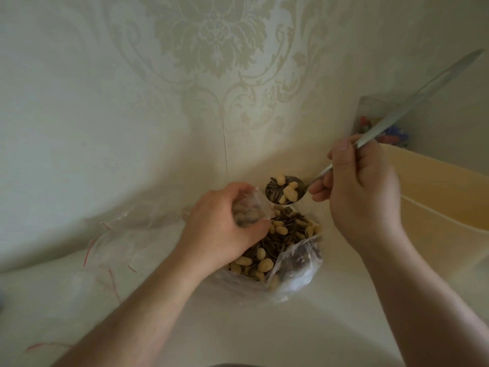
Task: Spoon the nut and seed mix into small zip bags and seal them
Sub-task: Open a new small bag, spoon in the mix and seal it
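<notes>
A large clear plastic bag [299, 271] lies open on the white table, full of striped sunflower seeds and pale nuts [277, 242]. Above it my left hand [219, 223] grips a small clear zip bag [69, 207] that holds some mix, its mouth turned to the right. My right hand [362, 192] holds a long metal spoon [285, 192] by the handle. The spoon's bowl is heaped with seeds and nuts and hovers just right of the small bag's mouth.
Several empty zip bags with red seal strips [105, 250] lie on the table to the left. A cream box [444, 202] stands at the right, with a clear bag of coloured items [391, 133] behind it. Patterned wallpaper rises close behind the table.
</notes>
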A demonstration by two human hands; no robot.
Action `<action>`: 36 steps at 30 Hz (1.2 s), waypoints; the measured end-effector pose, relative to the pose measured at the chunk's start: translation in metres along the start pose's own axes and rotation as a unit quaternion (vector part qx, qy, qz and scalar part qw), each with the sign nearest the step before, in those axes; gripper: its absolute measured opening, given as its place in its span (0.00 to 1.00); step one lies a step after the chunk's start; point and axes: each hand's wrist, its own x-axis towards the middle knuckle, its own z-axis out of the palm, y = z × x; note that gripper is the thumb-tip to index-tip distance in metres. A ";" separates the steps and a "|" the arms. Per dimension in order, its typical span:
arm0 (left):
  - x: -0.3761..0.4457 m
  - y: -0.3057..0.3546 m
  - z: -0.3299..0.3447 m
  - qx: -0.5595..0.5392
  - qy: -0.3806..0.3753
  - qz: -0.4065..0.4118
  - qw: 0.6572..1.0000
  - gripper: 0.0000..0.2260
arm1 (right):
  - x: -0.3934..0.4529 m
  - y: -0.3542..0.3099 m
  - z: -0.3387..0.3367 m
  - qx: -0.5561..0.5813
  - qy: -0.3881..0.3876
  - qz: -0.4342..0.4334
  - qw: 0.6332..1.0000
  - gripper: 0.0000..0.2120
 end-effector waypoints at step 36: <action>0.001 0.007 0.017 -0.091 0.049 -0.090 0.991 0.24 | -0.013 0.006 0.018 -0.126 -0.067 -0.229 0.963 0.09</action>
